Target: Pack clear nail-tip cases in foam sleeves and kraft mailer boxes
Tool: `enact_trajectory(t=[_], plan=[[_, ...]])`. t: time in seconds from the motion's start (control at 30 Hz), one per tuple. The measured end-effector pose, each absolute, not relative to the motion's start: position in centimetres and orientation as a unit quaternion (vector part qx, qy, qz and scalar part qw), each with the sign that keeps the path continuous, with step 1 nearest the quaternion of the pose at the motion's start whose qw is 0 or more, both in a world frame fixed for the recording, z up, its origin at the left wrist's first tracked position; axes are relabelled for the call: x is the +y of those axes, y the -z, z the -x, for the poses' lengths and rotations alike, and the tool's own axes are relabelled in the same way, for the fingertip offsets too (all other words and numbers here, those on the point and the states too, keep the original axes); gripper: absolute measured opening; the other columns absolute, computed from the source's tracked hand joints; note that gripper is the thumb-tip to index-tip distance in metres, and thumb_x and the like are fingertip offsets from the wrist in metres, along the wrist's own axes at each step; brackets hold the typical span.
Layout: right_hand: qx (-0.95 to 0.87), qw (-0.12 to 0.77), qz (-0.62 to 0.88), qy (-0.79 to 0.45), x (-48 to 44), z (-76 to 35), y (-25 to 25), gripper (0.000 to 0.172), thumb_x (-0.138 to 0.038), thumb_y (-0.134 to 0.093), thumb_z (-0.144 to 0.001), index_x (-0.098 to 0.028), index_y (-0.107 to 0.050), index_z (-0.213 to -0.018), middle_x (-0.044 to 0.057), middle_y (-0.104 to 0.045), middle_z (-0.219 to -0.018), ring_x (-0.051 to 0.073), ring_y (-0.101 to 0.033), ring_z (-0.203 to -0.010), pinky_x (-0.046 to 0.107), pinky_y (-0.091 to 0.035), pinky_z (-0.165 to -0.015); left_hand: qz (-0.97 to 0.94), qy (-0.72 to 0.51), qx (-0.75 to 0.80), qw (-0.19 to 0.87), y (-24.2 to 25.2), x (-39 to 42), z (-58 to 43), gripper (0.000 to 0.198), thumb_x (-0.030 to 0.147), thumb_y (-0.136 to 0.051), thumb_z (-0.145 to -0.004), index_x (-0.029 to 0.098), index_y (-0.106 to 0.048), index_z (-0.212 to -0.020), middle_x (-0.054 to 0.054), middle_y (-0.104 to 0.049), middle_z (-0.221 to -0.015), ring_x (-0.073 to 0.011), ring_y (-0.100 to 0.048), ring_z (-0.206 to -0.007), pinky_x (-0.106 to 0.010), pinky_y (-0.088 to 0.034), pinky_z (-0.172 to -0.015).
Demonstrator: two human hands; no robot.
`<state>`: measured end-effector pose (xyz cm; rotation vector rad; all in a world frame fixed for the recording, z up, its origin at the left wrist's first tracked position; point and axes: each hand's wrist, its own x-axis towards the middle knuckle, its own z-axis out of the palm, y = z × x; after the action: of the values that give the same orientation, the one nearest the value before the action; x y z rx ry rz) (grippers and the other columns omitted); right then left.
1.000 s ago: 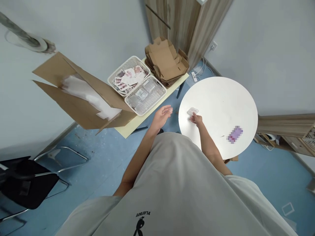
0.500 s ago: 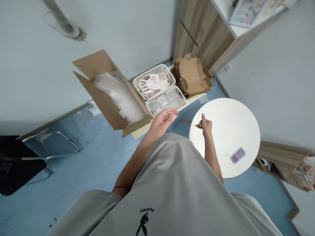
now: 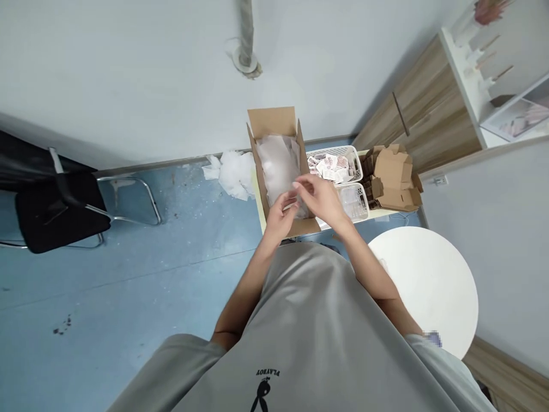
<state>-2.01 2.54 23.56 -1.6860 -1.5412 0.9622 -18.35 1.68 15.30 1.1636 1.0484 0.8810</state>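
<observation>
One open cardboard box [image 3: 271, 121] of whitish wrapping [image 3: 274, 157] stands on a yellow table [image 3: 262, 218] by the grey wall [image 3: 150, 86], left hand [image 3: 279, 218] and right hand [image 3: 321, 197] loosely curled above (any hold: cannot tell); blue floor [image 3: 128, 297], black chair [image 3: 62, 209], round white table [image 3: 433, 274] adjoin.

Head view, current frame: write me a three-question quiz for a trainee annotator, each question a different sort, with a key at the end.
1. True or false: the round white table stands on the person's right.
2. In this view, the fingertips of the left hand and the right hand appear over the opening of what?
A) the black chair
B) the open cardboard box
C) the folded brown cartons
3. Count: how many white baskets stand beside the box?

Key: 1. True. 2. B. 3. Two.
</observation>
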Motion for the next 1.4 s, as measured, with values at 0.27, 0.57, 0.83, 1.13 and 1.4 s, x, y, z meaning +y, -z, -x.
enact_trajectory(t=[0.27, 0.57, 0.83, 1.13, 1.4], plan=[[-0.689, 0.024, 0.674, -0.266, 16.7, 5.2, -19.2, 0.042, -0.025, -0.06, -0.114, 0.0, -0.067, -0.146, 0.031, -0.055, -0.164, 0.041, -0.066, -0.145, 0.048, -0.047, -0.127, -0.485, -0.373, 0.488, 0.623, -14.4, 0.6, 17.4, 0.052, 0.054, -0.079, -0.098, 0.024, -0.069, -0.139, -0.018, -0.07, -0.152, -0.0323, -0.068, -0.143, -0.052, -0.058, -0.12], [-0.675, -0.036, 0.69, -0.259, 20.7, 4.9, -16.0, 0.038, -0.024, -0.059, -0.118, 0.005, -0.068, -0.142, 0.028, -0.063, -0.158, 0.024, -0.075, -0.131, 0.028, -0.052, -0.117, -0.476, -0.36, 0.488, 0.638, -15.1, 0.6, 17.1, 0.05, 0.057, -0.078, -0.1, 0.024, -0.072, -0.137, -0.017, -0.073, -0.149, -0.0311, -0.071, -0.139, -0.052, -0.059, -0.119], [-0.697, 0.109, 0.67, -0.231, 12.5, 3.9, -21.3, 0.042, -0.026, -0.045, -0.118, -0.015, -0.068, -0.152, 0.018, -0.067, -0.162, 0.036, -0.073, -0.134, 0.046, -0.058, -0.114, -0.493, -0.371, 0.494, 0.613, -15.0, 0.9, 17.1, 0.058, 0.059, -0.075, -0.1, 0.026, -0.064, -0.147, -0.018, -0.068, -0.156, -0.0325, -0.071, -0.14, -0.051, -0.06, -0.116], [-0.468, 0.543, 0.679, -0.159, -5.5, -5.2, -28.5, 0.023, -0.051, -0.078, -0.105, -0.033, -0.086, -0.117, 0.006, -0.084, -0.118, 0.028, -0.079, -0.109, 0.043, -0.069, -0.09, -0.676, -0.416, 0.465, 0.393, -21.9, 2.7, 16.0, 0.1, 0.063, -0.081, -0.098, 0.038, -0.027, -0.178, -0.012, -0.024, -0.19, -0.0376, -0.017, -0.179, -0.06, -0.025, -0.144], [-0.264, 0.659, 0.702, 0.053, -22.1, -10.3, -29.9, 0.021, -0.047, -0.088, -0.1, -0.034, -0.085, -0.116, 0.002, -0.082, -0.11, 0.022, -0.079, -0.099, 0.041, -0.072, -0.082, -0.828, -0.132, 0.191, 0.511, -25.9, -0.2, 8.4, 0.053, 0.061, -0.081, -0.099, 0.03, -0.075, -0.141, -0.006, -0.08, -0.121, -0.0298, -0.073, -0.126, -0.049, -0.053, -0.123]])
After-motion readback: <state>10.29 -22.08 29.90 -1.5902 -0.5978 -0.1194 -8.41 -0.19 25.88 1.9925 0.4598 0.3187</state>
